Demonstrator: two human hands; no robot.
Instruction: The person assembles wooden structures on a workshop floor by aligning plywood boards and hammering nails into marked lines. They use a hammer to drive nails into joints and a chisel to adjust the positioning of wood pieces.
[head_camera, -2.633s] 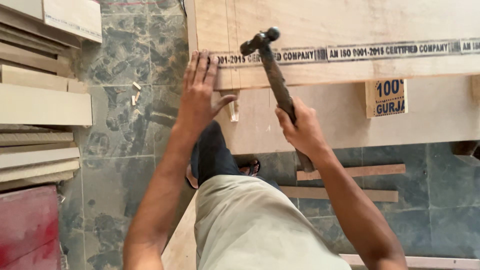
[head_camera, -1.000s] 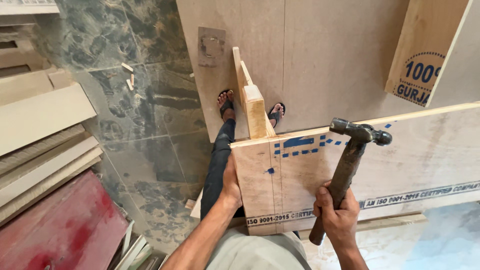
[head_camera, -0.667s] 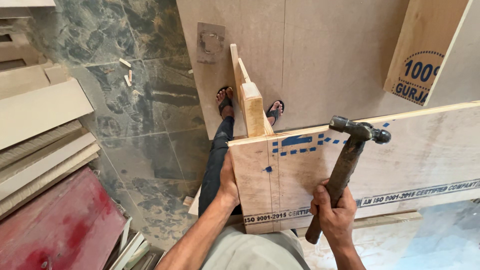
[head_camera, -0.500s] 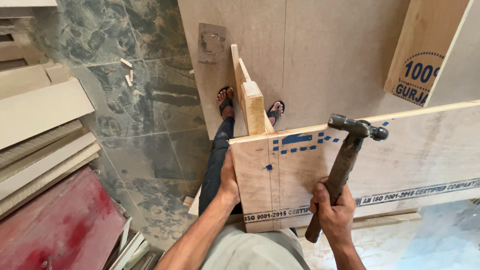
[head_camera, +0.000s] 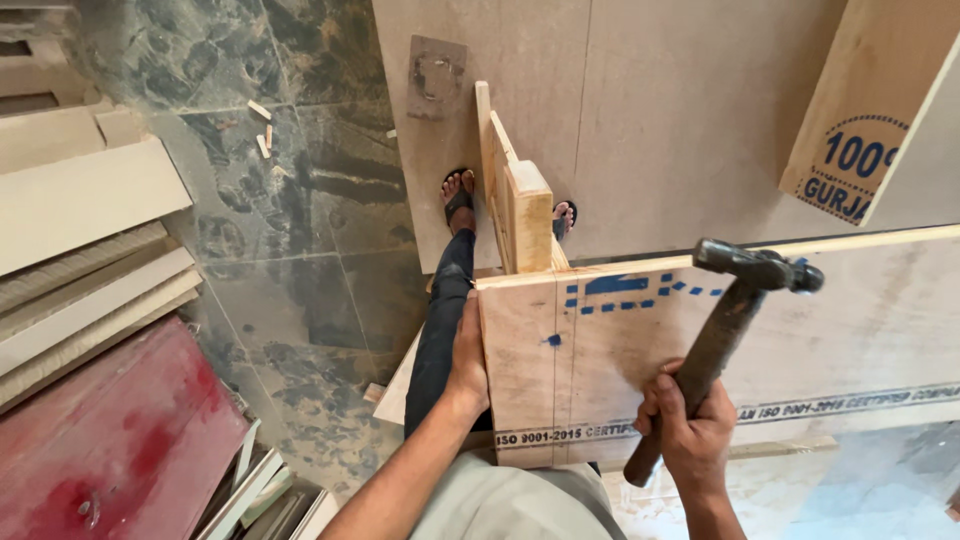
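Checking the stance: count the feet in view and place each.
2: left foot in a sandal left of the upright wooden piece; right foot beside its right, mostly hidden.

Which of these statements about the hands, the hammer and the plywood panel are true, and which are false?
1. The right hand grips a dark metal hammer with a wooden handle. True.
2. The left hand lies flat on the green stone floor. False: it grips the left edge of the light plywood panel.
3. The hammer head is above the panel's top edge. True.
4. The person is barefoot. False: dark sandals are worn.
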